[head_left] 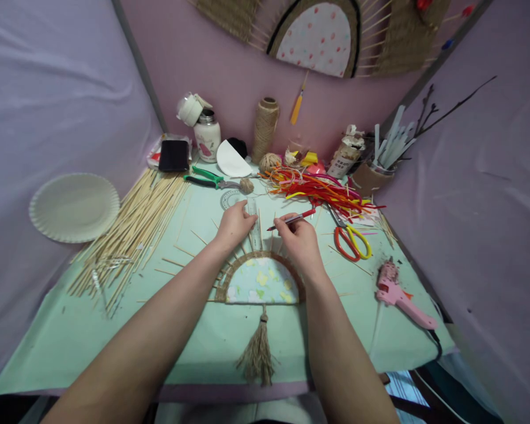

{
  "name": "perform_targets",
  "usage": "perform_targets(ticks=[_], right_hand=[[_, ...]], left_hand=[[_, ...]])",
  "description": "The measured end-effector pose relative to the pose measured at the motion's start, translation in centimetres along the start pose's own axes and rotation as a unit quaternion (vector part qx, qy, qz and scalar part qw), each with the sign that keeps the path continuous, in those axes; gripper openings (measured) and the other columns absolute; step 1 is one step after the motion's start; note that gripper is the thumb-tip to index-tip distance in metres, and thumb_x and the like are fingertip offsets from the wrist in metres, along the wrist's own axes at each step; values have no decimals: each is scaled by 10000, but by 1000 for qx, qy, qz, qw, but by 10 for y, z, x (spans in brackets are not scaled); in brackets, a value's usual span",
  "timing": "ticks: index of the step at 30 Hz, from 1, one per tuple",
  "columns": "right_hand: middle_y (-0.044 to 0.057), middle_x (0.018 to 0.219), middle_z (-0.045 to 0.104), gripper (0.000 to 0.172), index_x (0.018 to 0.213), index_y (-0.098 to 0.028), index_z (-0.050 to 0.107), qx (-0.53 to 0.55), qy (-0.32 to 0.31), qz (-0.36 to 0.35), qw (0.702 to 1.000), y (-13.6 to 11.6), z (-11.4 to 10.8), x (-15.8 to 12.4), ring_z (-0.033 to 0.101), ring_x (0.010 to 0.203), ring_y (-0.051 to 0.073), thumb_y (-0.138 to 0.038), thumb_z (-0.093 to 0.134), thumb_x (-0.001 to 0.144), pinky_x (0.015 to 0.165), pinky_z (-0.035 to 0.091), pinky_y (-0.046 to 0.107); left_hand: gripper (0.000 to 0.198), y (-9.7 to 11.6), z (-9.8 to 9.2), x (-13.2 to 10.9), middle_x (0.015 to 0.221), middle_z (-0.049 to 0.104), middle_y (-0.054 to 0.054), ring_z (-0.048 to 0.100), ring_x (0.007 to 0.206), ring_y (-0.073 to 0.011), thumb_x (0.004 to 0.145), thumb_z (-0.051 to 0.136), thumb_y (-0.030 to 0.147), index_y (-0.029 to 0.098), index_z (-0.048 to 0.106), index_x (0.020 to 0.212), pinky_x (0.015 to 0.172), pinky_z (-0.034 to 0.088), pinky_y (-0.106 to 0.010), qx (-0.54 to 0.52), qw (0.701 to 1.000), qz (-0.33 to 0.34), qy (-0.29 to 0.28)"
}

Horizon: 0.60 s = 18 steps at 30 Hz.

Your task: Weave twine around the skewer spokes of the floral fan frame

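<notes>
A half-round craft piece with flowered cloth, a twine-wrapped rim and thin sticks fanning outward lies on the table. From its straight lower edge hangs a twine tassel. My left hand pinches the upper end of a clear ruler, which stands lengthwise over the sticks above the rim. In my right hand is a red pen, its dark tip pointing left at a stick beside the ruler. The right forearm covers part of the piece's right side.
Bamboo sticks and a paper plate lie left. Behind are pliers, a twine spool and coloured strands. Scissors and a pink glue gun lie right. A similar finished fan hangs on the wall.
</notes>
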State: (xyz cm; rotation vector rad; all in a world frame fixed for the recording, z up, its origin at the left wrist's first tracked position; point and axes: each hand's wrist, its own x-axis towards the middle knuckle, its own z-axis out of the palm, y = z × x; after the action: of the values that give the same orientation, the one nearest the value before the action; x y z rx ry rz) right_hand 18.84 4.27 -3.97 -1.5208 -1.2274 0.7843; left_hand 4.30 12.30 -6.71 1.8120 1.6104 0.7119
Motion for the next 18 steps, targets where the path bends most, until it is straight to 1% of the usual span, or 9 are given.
perform_targets(ticks=[4, 8, 12, 18], right_hand=[[21, 688, 658, 248, 771, -180, 605, -13, -5, -7, 1000, 0, 0, -1, 585, 642, 172, -423, 574, 808, 653, 419, 282], [25, 688, 662, 244, 762, -182, 607, -20, -3, -7, 1000, -1, -1, -1, 589, 641, 174, -418, 571, 812, 650, 419, 282], [27, 685, 664, 245, 755, -181, 613, -23, -5, -5, 1000, -2, -3, -1, 590, 636, 175, -416, 570, 810, 652, 421, 285], [32, 683, 664, 251, 750, -178, 615, -32, 2, 2, 999, -3, -3, -1, 590, 637, 176, -418, 572, 808, 649, 420, 284]], left_hand=[[615, 3, -1, -2, 740, 723, -56, 679, 809, -203, 771, 617, 225, 42, 506, 1347, 770, 470, -275, -4, 1000, -2, -1], [617, 9, -2, -7, 718, 716, -45, 674, 770, -193, 777, 622, 244, 51, 503, 1351, 753, 473, -274, -15, 1000, 3, -16], [610, 12, -1, -9, 774, 724, -45, 671, 789, -189, 770, 633, 244, 84, 515, 1346, 760, 472, -273, 3, 1000, 13, -19], [605, 9, 0, -8, 855, 736, -74, 669, 834, -201, 775, 630, 242, 67, 516, 1343, 768, 469, -275, 16, 1000, 12, -19]])
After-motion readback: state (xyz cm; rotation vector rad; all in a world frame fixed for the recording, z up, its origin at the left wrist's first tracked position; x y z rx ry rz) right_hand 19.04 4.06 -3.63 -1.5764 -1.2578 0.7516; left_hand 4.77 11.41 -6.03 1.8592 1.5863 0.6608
